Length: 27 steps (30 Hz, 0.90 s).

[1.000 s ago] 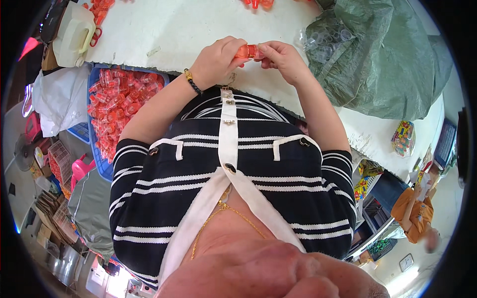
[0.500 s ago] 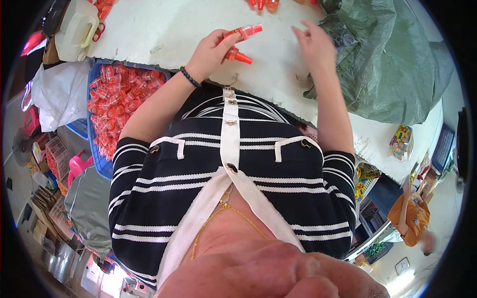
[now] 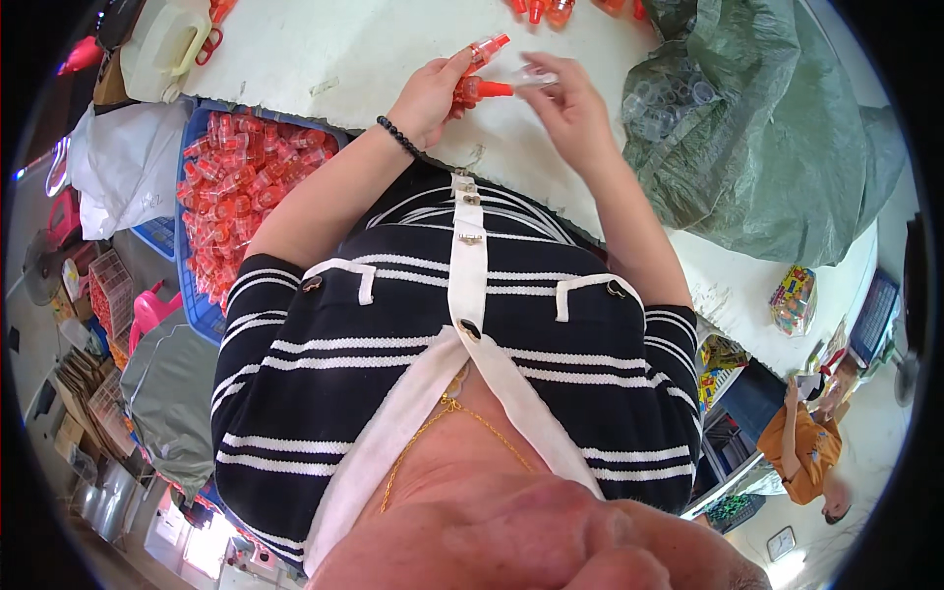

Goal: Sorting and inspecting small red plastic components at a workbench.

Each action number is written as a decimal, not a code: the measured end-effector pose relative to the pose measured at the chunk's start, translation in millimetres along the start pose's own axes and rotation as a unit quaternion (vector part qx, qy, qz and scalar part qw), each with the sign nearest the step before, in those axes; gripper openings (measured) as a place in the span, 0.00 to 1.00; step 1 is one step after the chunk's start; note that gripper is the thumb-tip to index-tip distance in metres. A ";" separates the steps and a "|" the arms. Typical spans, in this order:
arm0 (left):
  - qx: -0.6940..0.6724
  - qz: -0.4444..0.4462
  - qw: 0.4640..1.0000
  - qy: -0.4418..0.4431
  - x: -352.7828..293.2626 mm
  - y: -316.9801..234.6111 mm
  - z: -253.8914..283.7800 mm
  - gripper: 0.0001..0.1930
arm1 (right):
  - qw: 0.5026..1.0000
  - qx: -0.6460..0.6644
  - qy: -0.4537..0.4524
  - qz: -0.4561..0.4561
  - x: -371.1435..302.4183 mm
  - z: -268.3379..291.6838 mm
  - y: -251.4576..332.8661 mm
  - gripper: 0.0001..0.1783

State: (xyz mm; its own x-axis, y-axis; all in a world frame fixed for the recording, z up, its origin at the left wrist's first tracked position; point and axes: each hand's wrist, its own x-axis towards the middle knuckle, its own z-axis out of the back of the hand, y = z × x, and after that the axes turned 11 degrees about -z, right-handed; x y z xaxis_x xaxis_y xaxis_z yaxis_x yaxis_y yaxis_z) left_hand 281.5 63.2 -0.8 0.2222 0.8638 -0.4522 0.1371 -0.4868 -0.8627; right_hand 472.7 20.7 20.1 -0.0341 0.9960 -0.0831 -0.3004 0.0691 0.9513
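Two small clear-and-red bottles with pointed red tips are in my left hand (image 3: 429, 104), which is closed around them over the near part of the white table (image 3: 295, 59). The upper bottle (image 3: 485, 52) points up and to the right. The lower bottle (image 3: 480, 89) points right, toward my other hand. Between the fingers of my right hand (image 3: 574, 116) is a small clear plastic cap (image 3: 532, 77), close to the lower bottle's red tip. Whether the cap touches that tip is hard to tell. More clear caps (image 3: 674, 100) lie in the mouth of a green plastic bag (image 3: 777, 157) at right.
A blue crate (image 3: 202, 320) full of red bottles (image 3: 236, 187) stands left of me, below the table edge. More red bottles (image 3: 559, 12) lie at the table's far side. A whitish jug (image 3: 162, 44) and red-handled scissors (image 3: 209, 45) are far left. A person in orange (image 3: 801, 442) is at right.
My right hand has come from beside the green bag leftward to the bottles, now with a clear cap in its fingers. My left hand still holds both bottles.
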 end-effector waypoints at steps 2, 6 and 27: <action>0.001 -0.011 1.000 -0.007 -2.9 -3.8 -4.7 0.20 | 0.999 0.004 0.024 0.033 -1.8 -5.8 0.7 0.17; -0.012 -0.049 0.998 -0.043 -7.9 -3.1 -16.0 0.19 | 0.994 -0.038 0.018 0.104 -1.1 -10.9 2.0 0.17; 0.121 -0.279 0.951 0.048 -10.7 3.1 -1.9 0.18 | 0.961 0.188 0.052 -0.194 0.3 -8.9 4.9 0.20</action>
State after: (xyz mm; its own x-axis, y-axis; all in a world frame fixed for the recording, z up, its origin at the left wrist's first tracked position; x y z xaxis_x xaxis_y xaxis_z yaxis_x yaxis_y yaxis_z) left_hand 281.4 52.3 1.8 0.2689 0.9575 0.1040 0.0360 0.0980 -0.9945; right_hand 462.7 20.8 22.1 -0.0901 0.8817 -0.4631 0.0560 0.4687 0.8816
